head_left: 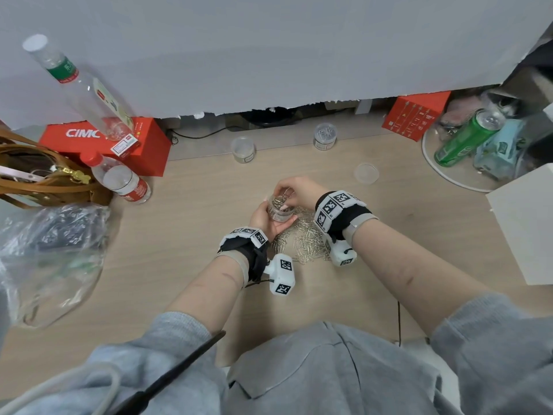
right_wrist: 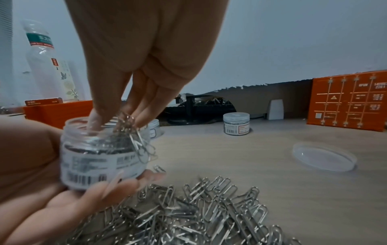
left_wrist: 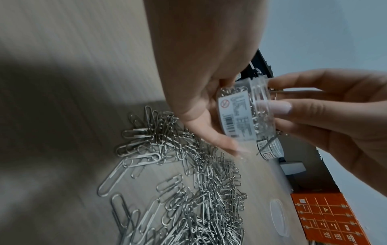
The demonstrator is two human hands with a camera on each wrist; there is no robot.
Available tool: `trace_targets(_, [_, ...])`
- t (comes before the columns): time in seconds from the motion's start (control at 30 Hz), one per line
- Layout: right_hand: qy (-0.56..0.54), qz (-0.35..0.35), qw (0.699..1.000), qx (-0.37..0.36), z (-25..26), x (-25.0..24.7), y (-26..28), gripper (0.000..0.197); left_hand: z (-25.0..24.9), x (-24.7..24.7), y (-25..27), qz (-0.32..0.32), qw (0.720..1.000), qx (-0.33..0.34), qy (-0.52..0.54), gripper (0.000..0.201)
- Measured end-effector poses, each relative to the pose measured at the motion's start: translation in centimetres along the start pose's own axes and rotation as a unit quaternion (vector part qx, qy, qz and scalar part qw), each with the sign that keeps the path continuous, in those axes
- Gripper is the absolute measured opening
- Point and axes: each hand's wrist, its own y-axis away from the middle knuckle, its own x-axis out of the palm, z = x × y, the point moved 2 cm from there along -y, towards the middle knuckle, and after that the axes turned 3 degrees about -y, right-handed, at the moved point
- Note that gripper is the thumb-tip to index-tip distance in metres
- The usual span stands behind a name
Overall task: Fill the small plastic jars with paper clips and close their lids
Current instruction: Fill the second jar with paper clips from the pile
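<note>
My left hand (head_left: 266, 218) grips a small clear jar (head_left: 280, 208) (right_wrist: 98, 159) (left_wrist: 245, 112) partly filled with silver paper clips, lifted above the table. My right hand (head_left: 294, 191) pinches a bunch of clips (right_wrist: 134, 132) at the jar's open mouth, some hanging over its rim. A large pile of loose paper clips (head_left: 302, 244) (right_wrist: 199, 213) (left_wrist: 188, 190) lies on the wooden table under both hands. A loose clear lid (head_left: 366, 173) (right_wrist: 324, 157) lies to the right. A closed, filled jar (head_left: 325, 136) (right_wrist: 236, 123) and another small jar (head_left: 243, 149) stand farther back.
Red boxes (head_left: 104, 145) (head_left: 416, 113) stand at back left and back right. Water bottles (head_left: 119, 181), a brown bag (head_left: 36, 175) and a plastic bag (head_left: 48, 259) crowd the left. A green can (head_left: 463, 137) lies on a round tray at right, beside a white box (head_left: 526, 223).
</note>
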Motion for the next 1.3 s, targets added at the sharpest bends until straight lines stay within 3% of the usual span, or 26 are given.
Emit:
trace_targets(0.2, [-0.068,-0.046,0.996,-0.016,-0.2,-0.2,0.6,0.018,0.0,0.1,0.1,0.000,1.000,-0.002,-0.003,0.047])
trace_targets(0.33, [-0.067,-0.134,0.989,-0.015,-1.0,-0.5,0.9,0.021,-0.1,0.3,0.1,-0.002,1.000,-0.003,-0.025,0.053])
trace_targets(0.47, [-0.132,-0.210,0.968,0.028,-2.9,-0.2,0.9,0.023,-0.5,0.3,-0.1,-0.005,1.000,-0.004,-0.004,0.060])
trace_targets(0.6, [-0.183,-0.192,0.954,0.137,-5.1,0.8,0.8,0.026,-0.9,0.0,-0.6,-0.027,1.000,0.007,-0.015,0.062])
trace_targets(0.7, [-0.264,-0.137,0.940,0.166,-5.8,1.9,0.6,0.025,-1.1,-0.1,-0.6,-0.049,0.998,0.020,-0.040,0.060])
trace_targets(0.87, [-0.277,-0.150,0.934,0.168,-6.2,2.5,-0.4,0.030,-0.9,-0.4,-0.6,-0.084,0.992,0.020,-0.095,0.065])
trace_targets(1.07, [-0.129,-0.206,0.950,0.197,-9.5,2.4,0.7,0.026,-1.1,-1.0,-0.1,-0.084,0.992,0.004,-0.098,0.059])
trace_targets(1.3, [-0.152,-0.169,0.962,0.149,-11.5,2.8,1.8,0.039,-1.2,-2.4,0.0,-0.106,0.992,0.030,-0.065,0.053])
